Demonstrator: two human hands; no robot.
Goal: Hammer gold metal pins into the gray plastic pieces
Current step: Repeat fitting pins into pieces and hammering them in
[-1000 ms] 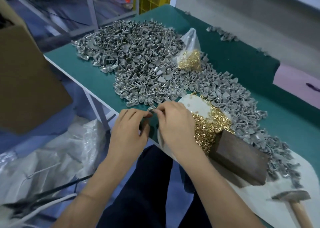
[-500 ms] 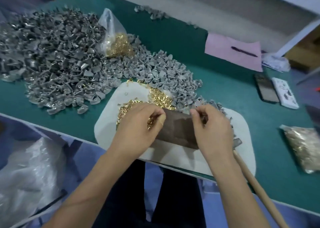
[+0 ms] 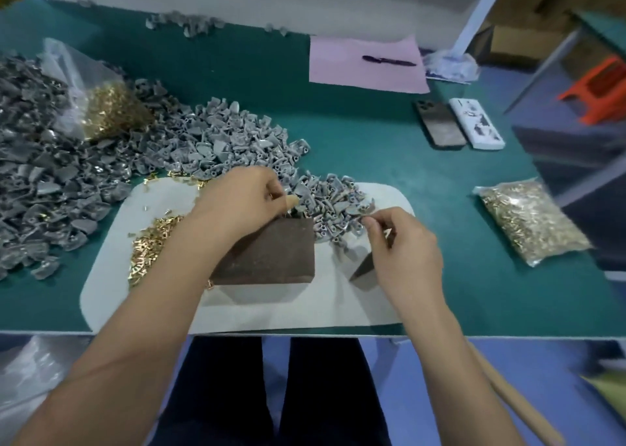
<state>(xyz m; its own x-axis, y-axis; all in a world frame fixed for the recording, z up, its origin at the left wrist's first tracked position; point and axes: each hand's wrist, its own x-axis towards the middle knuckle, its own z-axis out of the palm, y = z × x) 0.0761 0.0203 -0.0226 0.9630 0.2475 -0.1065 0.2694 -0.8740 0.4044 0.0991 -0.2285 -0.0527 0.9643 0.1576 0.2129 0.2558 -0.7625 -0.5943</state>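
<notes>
- One left hand (image 3: 237,202) sits at the far edge of the single brown block (image 3: 267,256), fingers curled and pinching something small; what it is I cannot tell.
- One right hand (image 3: 403,249) has curled fingers; what they hold is unclear.
- Gray plastic pieces (image 3: 216,144), too many to count, are heaped behind the block.
- Loose gold pins (image 3: 149,246) lie on one white mat (image 3: 111,269), left of the block.
- Two bags of pins: one (image 3: 101,107) on the heap, one (image 3: 528,222) far right.
- Two phones (image 3: 440,124) lie side by side.

No readable text anywhere I look; dark marks on the white rectangular phone case (image 3: 476,123) are illegible.
</notes>
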